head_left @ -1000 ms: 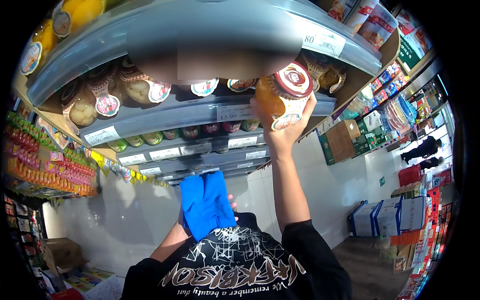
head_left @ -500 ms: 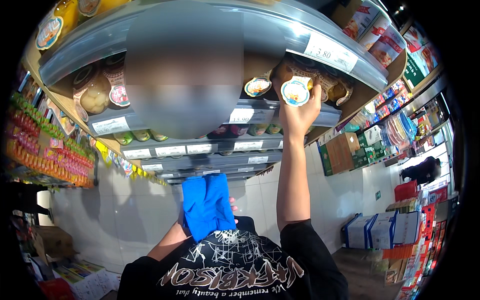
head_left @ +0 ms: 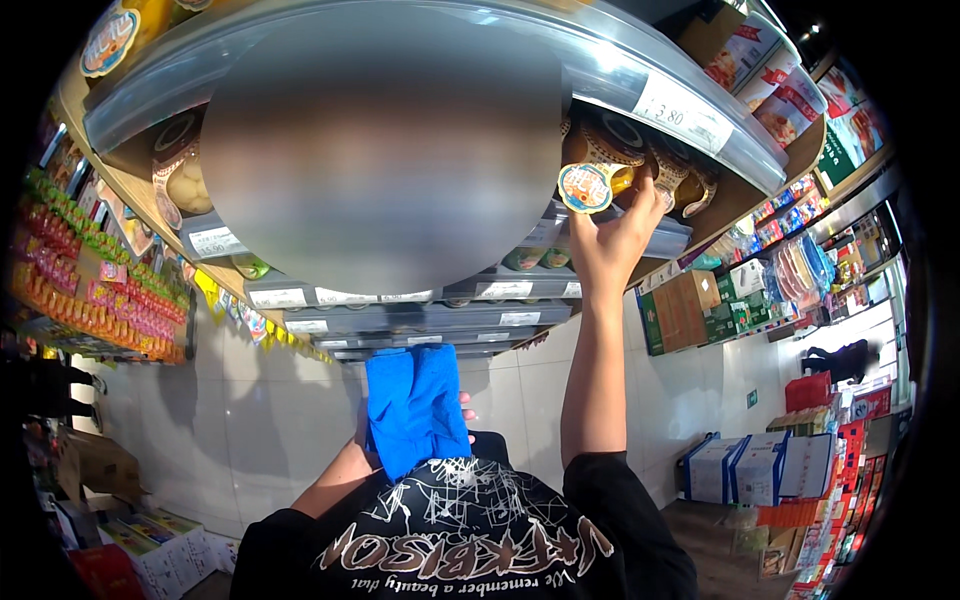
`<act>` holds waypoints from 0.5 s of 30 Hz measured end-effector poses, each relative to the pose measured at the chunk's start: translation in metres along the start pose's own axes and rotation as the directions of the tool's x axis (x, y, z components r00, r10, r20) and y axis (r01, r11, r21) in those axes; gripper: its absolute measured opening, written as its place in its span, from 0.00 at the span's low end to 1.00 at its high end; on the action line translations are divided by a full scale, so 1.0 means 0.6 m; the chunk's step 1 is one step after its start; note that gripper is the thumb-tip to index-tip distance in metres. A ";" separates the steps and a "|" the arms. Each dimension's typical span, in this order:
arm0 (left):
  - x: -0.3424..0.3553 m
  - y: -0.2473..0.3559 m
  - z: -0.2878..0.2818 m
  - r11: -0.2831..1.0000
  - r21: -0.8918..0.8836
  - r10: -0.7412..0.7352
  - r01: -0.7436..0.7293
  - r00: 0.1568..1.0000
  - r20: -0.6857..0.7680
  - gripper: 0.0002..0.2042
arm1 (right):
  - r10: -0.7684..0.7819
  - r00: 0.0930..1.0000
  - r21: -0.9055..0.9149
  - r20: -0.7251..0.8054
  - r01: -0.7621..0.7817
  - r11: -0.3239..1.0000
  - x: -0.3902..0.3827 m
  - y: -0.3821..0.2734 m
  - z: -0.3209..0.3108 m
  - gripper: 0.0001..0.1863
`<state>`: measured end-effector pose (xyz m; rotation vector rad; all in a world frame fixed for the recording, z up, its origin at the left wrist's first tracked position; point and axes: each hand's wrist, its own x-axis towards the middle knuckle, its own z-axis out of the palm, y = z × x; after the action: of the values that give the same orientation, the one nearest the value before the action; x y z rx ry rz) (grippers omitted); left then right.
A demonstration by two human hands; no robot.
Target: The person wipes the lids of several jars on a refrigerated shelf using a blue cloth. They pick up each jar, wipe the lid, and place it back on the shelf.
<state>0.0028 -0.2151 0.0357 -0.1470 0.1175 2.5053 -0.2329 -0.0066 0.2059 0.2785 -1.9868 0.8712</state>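
My right hand (head_left: pixel 618 235) is raised to the shelf, with its fingers around the front of a glass jar of yellow-orange fruit (head_left: pixel 622 178). A scalloped orange-and-blue label (head_left: pixel 585 188) hangs at the jar's front and hides part of my thumb. Similar jars (head_left: pixel 690 190) stand just right of it. Low in front of my chest, my left hand (head_left: pixel 467 408) holds a folded blue cloth (head_left: pixel 413 410). The cloth covers most of that hand; only fingertips show along its right edge.
A grey shelf edge (head_left: pixel 400 322) with price tags runs below the jars. A large blurred patch hides the shelf's middle. A jar of pale fruit (head_left: pixel 188 185) stands at left. Stacked blue-and-white boxes (head_left: pixel 755 468) sit on the floor at right, and a cardboard box (head_left: pixel 98 465) at left.
My right hand has shifted slightly right, its fingers farther along the jar's right side. The label sits slightly lower and left. The blurred patch is wider. My left hand still holds the blue cloth.
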 end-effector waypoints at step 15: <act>-0.008 0.000 -0.014 1.000 0.006 0.002 -0.001 0.999 -0.043 0.39 | 0.072 0.990 0.293 -0.122 -0.033 0.956 -0.032 -0.019 -0.027 0.23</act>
<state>0.0075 -0.2192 0.0280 -0.1980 0.1428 2.5038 -0.2055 -0.0065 0.2008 0.3277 -1.7490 1.1884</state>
